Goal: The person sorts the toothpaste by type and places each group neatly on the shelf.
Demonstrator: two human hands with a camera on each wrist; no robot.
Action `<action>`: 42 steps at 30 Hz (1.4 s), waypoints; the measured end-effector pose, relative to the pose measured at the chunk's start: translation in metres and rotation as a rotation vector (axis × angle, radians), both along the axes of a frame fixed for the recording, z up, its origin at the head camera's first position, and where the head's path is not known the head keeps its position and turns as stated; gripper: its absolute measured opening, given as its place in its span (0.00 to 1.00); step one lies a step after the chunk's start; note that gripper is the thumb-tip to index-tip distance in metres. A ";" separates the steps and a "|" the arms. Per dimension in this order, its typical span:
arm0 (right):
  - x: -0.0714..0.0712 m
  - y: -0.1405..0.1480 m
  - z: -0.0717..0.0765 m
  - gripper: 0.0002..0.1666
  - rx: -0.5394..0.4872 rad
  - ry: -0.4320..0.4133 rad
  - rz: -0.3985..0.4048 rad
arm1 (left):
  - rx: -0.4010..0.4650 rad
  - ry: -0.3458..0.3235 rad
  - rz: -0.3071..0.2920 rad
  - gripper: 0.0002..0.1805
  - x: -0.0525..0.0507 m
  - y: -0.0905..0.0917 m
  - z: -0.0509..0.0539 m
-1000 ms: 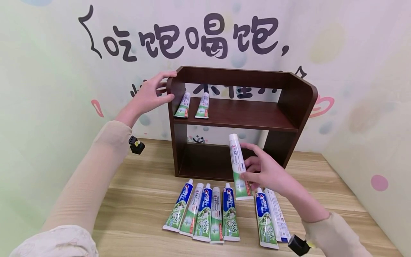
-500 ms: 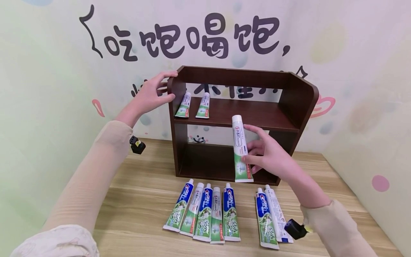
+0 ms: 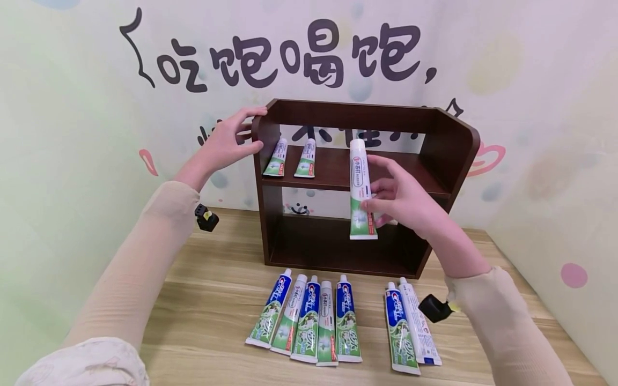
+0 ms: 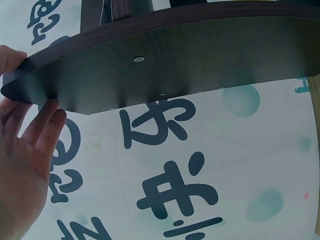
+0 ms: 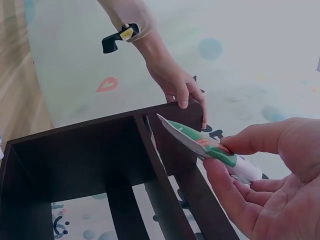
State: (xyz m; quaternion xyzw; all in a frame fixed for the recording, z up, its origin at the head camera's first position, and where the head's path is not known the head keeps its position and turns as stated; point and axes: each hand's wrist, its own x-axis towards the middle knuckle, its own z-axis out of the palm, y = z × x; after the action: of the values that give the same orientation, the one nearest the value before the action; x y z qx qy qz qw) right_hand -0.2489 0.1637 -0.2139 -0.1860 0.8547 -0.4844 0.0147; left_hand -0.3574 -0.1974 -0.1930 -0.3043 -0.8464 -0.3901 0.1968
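Observation:
My right hand [image 3: 407, 198] pinches a white and green toothpaste tube [image 3: 361, 195] between thumb and fingers, cap up, in front of the brown wooden shelf [image 3: 354, 187]. In the right wrist view the same tube [image 5: 200, 142] shows its flat end towards the upper left, with the thumb on one side. With my left hand [image 3: 229, 138] I grip the edge of the shelf's left side panel. Seen from the left wrist, the fingers lie on the outer face of the panel [image 4: 190, 65]. On the upper board stand two similar tubes, one [image 3: 276, 158] by the left wall, another [image 3: 306, 159] beside it.
Several toothpaste tubes lie on the wooden table [image 3: 203, 300] before the shelf, blue-green ones [image 3: 348, 321] alternating with white-green ones [image 3: 326, 327]. Farther right lie a blue-green tube [image 3: 399, 332] and a mostly white one [image 3: 421, 324]. A printed cloth wall [image 3: 521, 107] stands behind.
My right hand has lifted the toothpaste tube from just above the table row, past the lower compartment, up to the upper board's height. The left hand stays on the shelf.

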 end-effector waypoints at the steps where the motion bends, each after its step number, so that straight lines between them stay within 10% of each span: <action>1: -0.002 -0.001 0.002 0.51 -0.005 0.002 -0.004 | -0.001 0.001 0.002 0.32 0.000 0.000 0.000; 25: -0.059 -0.017 0.059 0.50 -0.071 0.100 -0.013 | 0.009 -0.008 0.000 0.32 0.001 0.001 0.000; 42: -0.105 -0.016 0.071 0.51 -0.096 0.095 0.036 | 0.012 0.003 0.000 0.32 0.000 0.001 -0.001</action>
State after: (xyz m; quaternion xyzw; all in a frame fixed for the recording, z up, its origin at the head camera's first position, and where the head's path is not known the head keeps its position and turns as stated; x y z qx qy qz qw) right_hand -0.3543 0.1477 -0.1426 -0.2245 0.8268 -0.5151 -0.0260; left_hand -0.3572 -0.1962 -0.1945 -0.3038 -0.8437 -0.3948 0.1998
